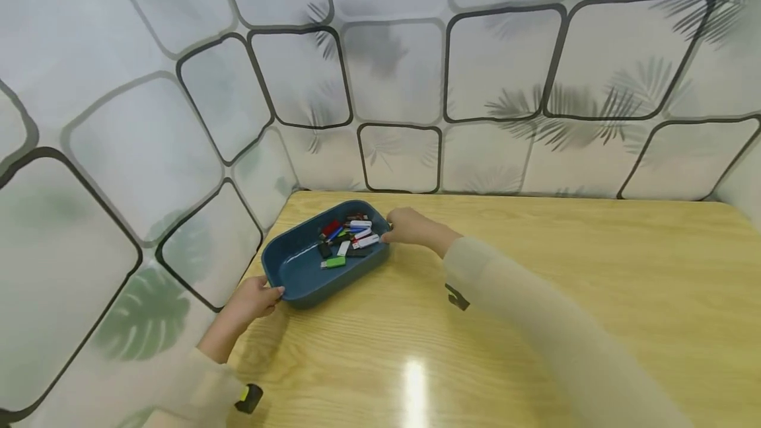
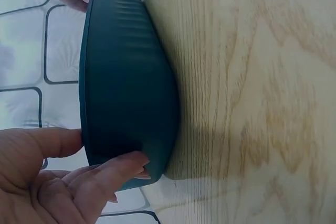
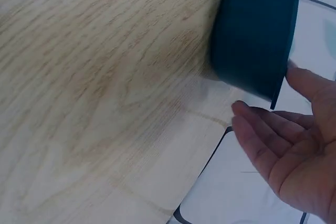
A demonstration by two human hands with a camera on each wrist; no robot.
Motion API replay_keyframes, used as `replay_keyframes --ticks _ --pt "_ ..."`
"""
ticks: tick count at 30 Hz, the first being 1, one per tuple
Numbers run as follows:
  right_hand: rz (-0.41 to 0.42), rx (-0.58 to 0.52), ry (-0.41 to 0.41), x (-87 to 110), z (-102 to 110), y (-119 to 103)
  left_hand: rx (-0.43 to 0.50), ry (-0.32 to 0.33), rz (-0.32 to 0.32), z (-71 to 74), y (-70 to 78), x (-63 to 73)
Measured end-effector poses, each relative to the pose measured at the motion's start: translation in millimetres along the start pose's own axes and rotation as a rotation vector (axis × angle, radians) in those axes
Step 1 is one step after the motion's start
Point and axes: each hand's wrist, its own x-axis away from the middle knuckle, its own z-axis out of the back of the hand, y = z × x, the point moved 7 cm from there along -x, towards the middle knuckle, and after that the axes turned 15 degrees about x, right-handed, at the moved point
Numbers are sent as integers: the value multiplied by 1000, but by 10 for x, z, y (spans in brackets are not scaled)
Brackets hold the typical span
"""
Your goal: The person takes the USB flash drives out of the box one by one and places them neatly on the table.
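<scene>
A dark blue rectangular plastic tray (image 1: 300, 283) stands at the table's far left, set at a slant. Several small USB flash drives (image 1: 357, 241) in white, red, black, blue and green lie heaped toward its right end. At the tray's near-left corner, my left hand (image 1: 254, 297) grips the rim; in the left wrist view its thumb is at the rim and its fingers lie along the outer wall. The opposite end is held by my right hand (image 1: 410, 226), thumb at the rim (image 3: 291, 40) and fingers beside the end wall in the right wrist view.
The light wood table (image 1: 535, 283) stretches to the right and toward me. A pale curtain-like wall (image 1: 392, 71) with dark outlined shapes and leaf prints rises along the back and left edges, close beside the tray.
</scene>
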Motion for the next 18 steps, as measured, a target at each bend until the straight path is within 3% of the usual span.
replay_keyframes --ticks 2,5,12,18 --pt "-15 19 40 -44 39 -23 88 25 3 3 0 -20" --pt "-31 55 89 -74 38 -60 138 55 15 -1 -30 -2" --pt "-151 -53 45 -114 4 -96 103 53 29 15 -69 19" --pt "-186 -1 70 -57 63 -39 82 31 17 -44 33 -46"
